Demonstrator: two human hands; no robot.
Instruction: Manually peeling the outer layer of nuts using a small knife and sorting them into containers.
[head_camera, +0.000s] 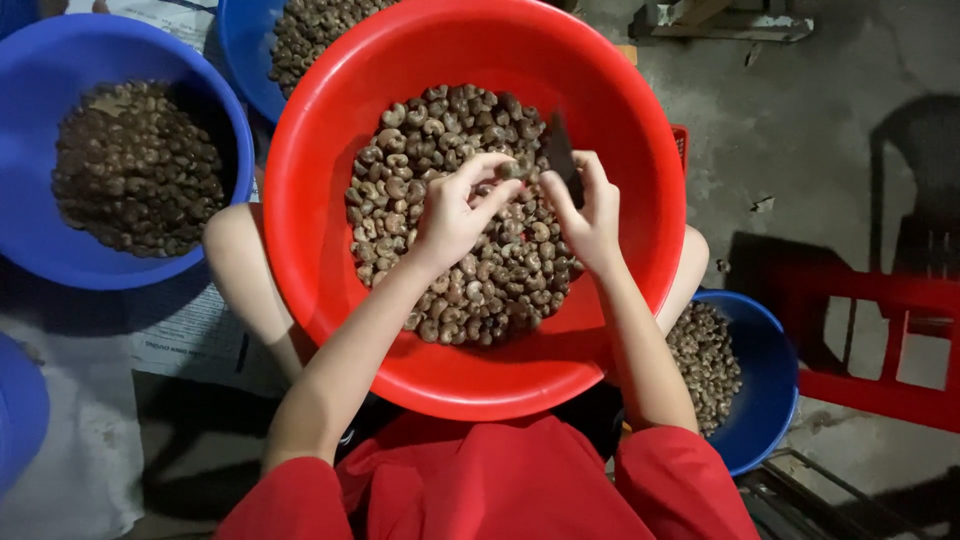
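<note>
— Where is the nut that the hands work on?

— It sits between the thumb and first fingers of the left hand (455, 210), at the fingertips, over the middle of the red basin (320, 250). The nut (512, 170) is pinched there, just above the heap of nuts (450, 290) in the basin.

— And the right hand?

— The right hand (590, 215) is closed around a small dark blade (560, 155). The blade stands almost upright, with its tip pointing away from the person, and its edge is just beside the nut, on the right side of it. I cannot tell if they are touching.

— So which way does the nut lie from the blade?

— To the left of it, very near. The two hands almost meet over the heap. The nut is too small for me to tell its long axis.

— What is around them?

— The basin rests on the person's knees. A blue basin (40, 250) with darker nuts is at the left, another blue basin (770, 400) is low at the right by the knee, and a third one (240, 50) is partly hidden behind the red rim. A red stool (900, 300) stands on the floor at the right.
</note>
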